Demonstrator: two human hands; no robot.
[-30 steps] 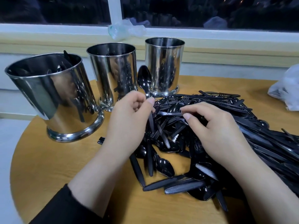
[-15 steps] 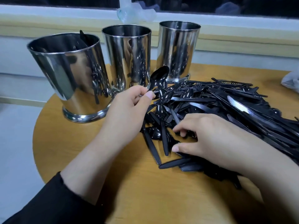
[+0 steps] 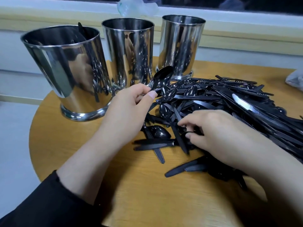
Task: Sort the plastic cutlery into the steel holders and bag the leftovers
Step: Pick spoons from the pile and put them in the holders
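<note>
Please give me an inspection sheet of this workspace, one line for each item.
Surface: round wooden table, orange-brown, bare at the near left.
Job's things: three shiny steel cylinder holders stand upright in a row at the back; a dark piece sticks out of the left one. A pile of black plastic cutlery covers the right side.
Clutter: crumpled clear plastic bag on the window sill; another plastic bag at the right edge.
Grippers: left hand pinches a black plastic spoon; right hand pinches a piece in the pile.
Cables: nothing seen.
Surroundings: window sill, dark window, pale wall.
</note>
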